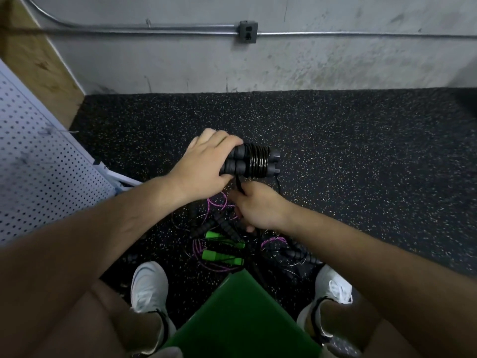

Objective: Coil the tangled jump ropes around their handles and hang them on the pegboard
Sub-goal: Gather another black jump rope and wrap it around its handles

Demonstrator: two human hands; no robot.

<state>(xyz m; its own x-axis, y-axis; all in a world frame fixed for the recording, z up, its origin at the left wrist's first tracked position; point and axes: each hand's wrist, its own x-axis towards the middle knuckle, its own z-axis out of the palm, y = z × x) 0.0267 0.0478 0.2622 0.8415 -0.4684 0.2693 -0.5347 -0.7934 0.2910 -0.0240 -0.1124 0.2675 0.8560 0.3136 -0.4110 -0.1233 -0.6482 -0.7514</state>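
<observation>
My left hand (206,164) grips a pair of black jump-rope handles (249,161) held side by side, with several turns of black rope wound round them. Just below, my right hand (258,205) pinches the loose black rope (239,186) that hangs from the coil. On the floor under my hands lies a tangle of more ropes: green handles (222,254), black foam handles (224,226) and thin purple cord (216,204). The white pegboard (44,164) leans at the left edge.
Speckled black rubber floor (361,151) runs to a grey concrete wall with a conduit and an outlet box (248,31). A green seat (240,319) sits between my legs, with my white shoes on either side. A wooden panel (33,55) stands behind the pegboard.
</observation>
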